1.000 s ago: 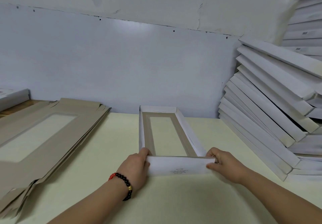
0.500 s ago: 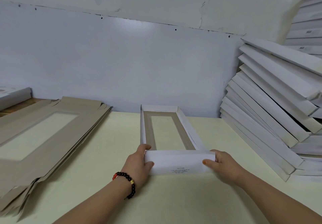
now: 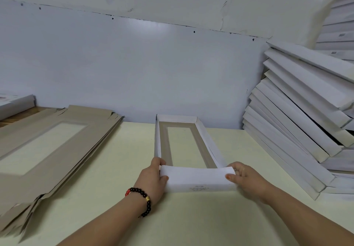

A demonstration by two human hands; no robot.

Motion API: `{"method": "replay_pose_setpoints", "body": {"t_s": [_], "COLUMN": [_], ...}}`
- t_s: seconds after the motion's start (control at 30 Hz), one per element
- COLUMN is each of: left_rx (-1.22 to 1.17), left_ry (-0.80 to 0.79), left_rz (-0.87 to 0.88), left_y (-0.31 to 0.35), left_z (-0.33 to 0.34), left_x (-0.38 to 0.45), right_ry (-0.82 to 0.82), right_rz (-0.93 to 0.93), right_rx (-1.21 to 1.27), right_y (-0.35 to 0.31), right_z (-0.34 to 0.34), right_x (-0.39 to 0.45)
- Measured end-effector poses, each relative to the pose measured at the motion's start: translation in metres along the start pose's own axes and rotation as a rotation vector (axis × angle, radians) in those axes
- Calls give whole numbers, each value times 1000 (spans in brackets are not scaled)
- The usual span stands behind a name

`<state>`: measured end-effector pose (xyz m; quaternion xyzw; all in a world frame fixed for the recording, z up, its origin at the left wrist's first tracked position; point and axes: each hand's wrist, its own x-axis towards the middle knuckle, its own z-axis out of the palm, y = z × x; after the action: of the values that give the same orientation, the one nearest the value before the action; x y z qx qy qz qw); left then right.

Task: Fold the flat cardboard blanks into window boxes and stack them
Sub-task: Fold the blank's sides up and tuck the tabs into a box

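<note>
A long window box [image 3: 208, 142], white outside and brown inside with a rectangular cut-out, lies lengthwise on the pale yellow table [image 3: 191, 219]. Its side walls stand upright. My left hand [image 3: 153, 180] and my right hand [image 3: 247, 180] pinch the two ends of the near end flap [image 3: 197, 178], which is curled over the near edge. A pile of flat brown blanks [image 3: 57, 150] with window cut-outs lies to the left. Folded white boxes [image 3: 298, 131] lean in a slanted stack on the right.
A blue-white wall panel [image 3: 134, 69] stands right behind the table. At the far left sits a white box [image 3: 15, 105] on a wooden surface. More white boxes [image 3: 341, 27] are stacked high at the upper right.
The near end flap has been raised and rolled further inward over the box's near edge. Both hands have shifted slightly away from me with it.
</note>
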<state>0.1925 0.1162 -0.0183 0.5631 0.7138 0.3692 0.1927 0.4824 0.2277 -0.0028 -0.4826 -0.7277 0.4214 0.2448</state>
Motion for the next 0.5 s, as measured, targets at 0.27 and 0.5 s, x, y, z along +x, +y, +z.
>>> {"method": "replay_pose_setpoints", "body": {"t_s": [0.27, 0.5], "left_rx": [198, 287], "left_ry": [75, -10], "left_rz": [182, 425], "left_y": [1, -11], "left_z": [0, 1], "left_x": [-5, -13], "right_ry": [184, 181], "right_rz": [-58, -108], "right_rx": [-247, -412], "right_y": [7, 8], "right_z": [9, 15], "right_x": [2, -1]}}
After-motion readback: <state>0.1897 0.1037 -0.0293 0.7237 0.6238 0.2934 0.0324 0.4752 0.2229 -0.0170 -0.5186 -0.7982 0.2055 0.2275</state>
